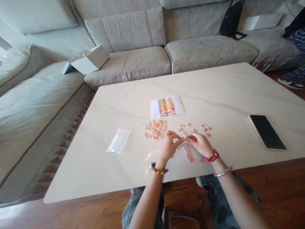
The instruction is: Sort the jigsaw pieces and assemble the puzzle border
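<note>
My left hand [169,145] and my right hand [200,143] meet fingertip to fingertip over the white marble table [100,171], both pinched on small jigsaw pieces. A short joined strip of pieces [188,153] lies under my right hand. A heap of loose puzzle pieces [156,129] sits just left of my left hand. Several scattered pieces [205,128] lie beyond my right hand. A reference picture sheet [167,107] with a yellow cartoon figure lies further back.
An empty clear plastic bag [119,140] lies left of the heap. A dark phone [267,131] rests at the table's right. A grey sectional sofa [133,51] wraps behind, with a white box [90,60], a black bag [231,19] and another person's legs [294,78].
</note>
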A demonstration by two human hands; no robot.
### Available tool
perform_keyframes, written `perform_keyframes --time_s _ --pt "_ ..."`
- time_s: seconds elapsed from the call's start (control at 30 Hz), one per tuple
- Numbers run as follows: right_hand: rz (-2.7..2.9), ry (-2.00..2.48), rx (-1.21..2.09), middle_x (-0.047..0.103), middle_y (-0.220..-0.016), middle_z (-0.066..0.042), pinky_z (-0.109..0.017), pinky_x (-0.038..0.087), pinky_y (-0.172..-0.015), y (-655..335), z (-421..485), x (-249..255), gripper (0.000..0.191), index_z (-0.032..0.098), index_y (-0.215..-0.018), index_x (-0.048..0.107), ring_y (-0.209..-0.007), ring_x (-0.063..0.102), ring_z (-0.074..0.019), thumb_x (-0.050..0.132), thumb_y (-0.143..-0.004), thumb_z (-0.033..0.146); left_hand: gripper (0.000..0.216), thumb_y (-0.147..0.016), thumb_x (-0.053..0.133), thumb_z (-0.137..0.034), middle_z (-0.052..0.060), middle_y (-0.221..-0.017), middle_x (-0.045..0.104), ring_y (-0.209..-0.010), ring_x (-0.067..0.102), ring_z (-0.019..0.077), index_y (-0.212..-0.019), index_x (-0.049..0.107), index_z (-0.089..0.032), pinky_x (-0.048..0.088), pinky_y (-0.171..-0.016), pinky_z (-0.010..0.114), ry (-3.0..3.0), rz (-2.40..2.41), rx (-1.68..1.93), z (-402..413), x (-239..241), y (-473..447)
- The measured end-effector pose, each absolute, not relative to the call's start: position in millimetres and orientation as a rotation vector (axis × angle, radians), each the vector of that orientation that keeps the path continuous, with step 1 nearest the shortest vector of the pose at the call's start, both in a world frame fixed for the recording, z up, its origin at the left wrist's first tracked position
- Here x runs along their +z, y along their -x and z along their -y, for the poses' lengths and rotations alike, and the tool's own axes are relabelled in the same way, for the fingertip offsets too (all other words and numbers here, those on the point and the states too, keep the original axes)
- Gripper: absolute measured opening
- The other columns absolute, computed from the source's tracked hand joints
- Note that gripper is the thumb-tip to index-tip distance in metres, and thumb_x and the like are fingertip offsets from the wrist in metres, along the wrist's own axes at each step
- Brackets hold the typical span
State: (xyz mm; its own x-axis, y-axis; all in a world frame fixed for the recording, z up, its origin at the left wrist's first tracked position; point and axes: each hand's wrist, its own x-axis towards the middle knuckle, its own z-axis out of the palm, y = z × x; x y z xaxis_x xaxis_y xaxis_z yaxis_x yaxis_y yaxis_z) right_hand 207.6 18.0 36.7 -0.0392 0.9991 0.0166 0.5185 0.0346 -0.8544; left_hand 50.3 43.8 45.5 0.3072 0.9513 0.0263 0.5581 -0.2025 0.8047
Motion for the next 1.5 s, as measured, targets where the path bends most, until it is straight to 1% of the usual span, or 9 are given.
perform_keyframes --time_s 0.13,0.23,0.33,0.4,0.63,0.8,1.0,1.2,1.5 --pt "1.716 1.573 0.903 0.063 -0.068 -0.001 -0.025 0.044 -0.058 -215.7 -19.4 39.2 0.018 0.018 -0.074 0.058 -0.06 0.057 -0.0129 0.047 -0.078 0.032 0.021 -0.072 0.064 -0.03 0.004 -0.096 0.053 -0.092 0.052 0.0183 -0.092 0.062 -0.024 0.041 -0.085 0.03 -2.073 -1.518 0.629 -37.2 48.9 -37.6" --pt "1.683 1.681 0.838 0.065 -0.07 -0.002 -0.025 0.044 -0.062 -230.4 -22.8 38.0 0.018 0.018 -0.073 0.058 -0.064 0.058 -0.0136 0.046 -0.077 0.031 0.027 -0.08 0.053 -0.031 0.008 -0.101 0.054 -0.09 0.053 0.0218 -0.106 0.056 -0.022 0.043 -0.078 0.032 -2.022 -2.035 0.583 -35.0 51.5 -8.7" --pt "1.672 1.858 0.794 0.064 -0.061 0.0 -0.024 0.042 -0.058 -246.5 -27.2 34.2 0.019 0.019 -0.068 0.058 -0.059 0.058 -0.0134 0.047 -0.076 0.032 0.029 -0.084 0.045 -0.029 0.013 -0.103 0.054 -0.092 0.053 0.0253 -0.109 0.053 -0.017 0.044 -0.075 0.035 -1.897 -2.364 0.414 -36.1 48.0 19.4" --pt "1.675 1.978 0.756 0.063 -0.057 0.001 -0.023 0.04 -0.055 -252.8 -30.1 30.6 0.019 0.019 -0.066 0.059 -0.055 0.057 -0.0131 0.048 -0.075 0.031 0.031 -0.084 0.044 -0.029 0.014 -0.105 0.054 -0.098 0.051 0.0276 -0.111 0.053 -0.016 0.044 -0.077 0.036 -1.883 -2.386 0.283 -37.3 42.5 27.3" --pt "1.705 2.224 0.581 0.066 -0.062 -0.002 -0.022 0.039 -0.058 -249.1 -37.0 16.3 0.017 0.019 -0.062 0.062 -0.062 0.059 -0.0138 0.048 -0.071 0.022 0.043 -0.086 0.038 -0.032 0.014 -0.123 0.046 -0.11 0.043 0.029 -0.126 0.04 -0.016 0.043 -0.083 0.042 -1.946 -2.296 0.119 -39.3 29.1 12.4" --pt "1.707 2.251 0.483 0.066 -0.066 -0.004 -0.024 0.039 -0.058 -249.3 -36.9 14.8 0.014 0.019 -0.064 0.062 -0.066 0.06 -0.0167 0.05 -0.07 0.022 0.045 -0.085 0.039 -0.032 0.015 -0.125 0.044 -0.113 0.04 0.0302 -0.128 0.037 -0.017 0.044 -0.082 0.044 -1.933 -2.295 0.135 -40.0 29.1 11.0" --pt "1.555 2.053 0.452 0.063 -0.059 0.0 -0.024 0.041 -0.058 -270.1 -30.6 25.1 0.015 0.019 -0.07 0.062 -0.057 0.057 -0.0135 0.049 -0.071 0.027 0.043 -0.084 0.043 -0.03 0.019 -0.12 0.044 -0.109 0.043 0.0321 -0.123 0.042 -0.014 0.044 -0.081 0.046 -1.976 -2.325 0.377 -45.1 26.6 8.4" --pt "1.533 2.033 0.378 0.062 -0.057 -0.001 -0.025 0.042 -0.059 -299.5 -24.4 19.3 0.018 0.019 -0.069 0.063 -0.055 0.056 -0.0139 0.052 -0.071 0.033 0.029 -0.083 0.044 -0.021 0.016 -0.109 0.048 -0.104 0.046 0.026 -0.11 0.053 -0.012 0.038 -0.091 0.043 -2.338 -1.908 0.66 -46.5 14.6 -20.8" --pt "1.654 1.888 0.385 0.061 -0.059 -0.001 -0.024 0.042 -0.055 -312.9 -20.5 13.5 0.017 0.018 -0.073 0.064 -0.052 0.052 -0.012 0.053 -0.073 0.032 0.023 -0.082 0.047 -0.022 0.011 -0.105 0.051 -0.098 0.047 0.0251 -0.103 0.057 -0.018 0.042 -0.086 0.045 -2.414 -1.665 0.67 -40.4 4.8 -58.8"
